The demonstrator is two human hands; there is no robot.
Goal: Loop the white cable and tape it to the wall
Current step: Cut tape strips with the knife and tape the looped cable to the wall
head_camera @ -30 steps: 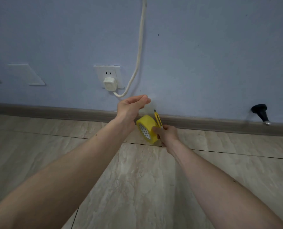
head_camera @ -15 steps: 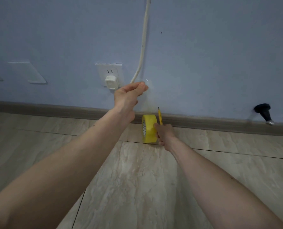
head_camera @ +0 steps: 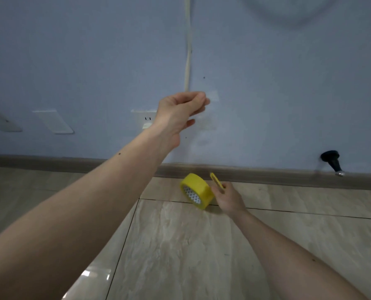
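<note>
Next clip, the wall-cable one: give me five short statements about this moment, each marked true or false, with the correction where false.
1. The left hand is raised against the wall at the lower end of the visible white cable. True.
2. The yellow tape roll hangs on the wall. False: it is down at the floor, beside the right hand.
3. The right hand holds a slim yellow tool. True.
4. The black door stopper is left of the outlet. False: it is far to the right, just above the baseboard.
5. The left hand's grip is spread flat and open. False: its fingers are curled shut; what they hold is hidden.
</note>
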